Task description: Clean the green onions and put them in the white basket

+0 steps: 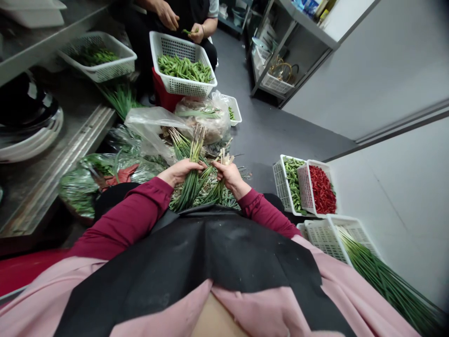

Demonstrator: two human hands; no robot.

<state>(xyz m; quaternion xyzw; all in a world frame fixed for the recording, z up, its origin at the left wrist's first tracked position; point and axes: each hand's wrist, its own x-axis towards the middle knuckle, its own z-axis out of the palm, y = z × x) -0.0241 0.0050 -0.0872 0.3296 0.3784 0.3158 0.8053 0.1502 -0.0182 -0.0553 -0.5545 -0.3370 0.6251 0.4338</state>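
My left hand (181,171) is closed around an upright bunch of scallions (196,149), pale stem ends up and green leaves hanging below. Across from it, my right hand (230,177) pinches a smaller clump of stalks with whitish ends (224,157), probably scallion pieces; its fingers partly hide them. The two hands almost meet above a heap of leafy trimmings (206,191) in front of my black apron (224,248). More scallions (178,139) lie just behind the bunch, beside a clear plastic bag (154,122).
Ahead, a co-worker's hands (197,33) are over a white basket (191,89) of green peppers. Baskets with green peppers (293,180) and red chillies (321,189) stand right, near long scallions (382,271). A metal shelf (63,173) borders the left, beside bagged greens (79,185).
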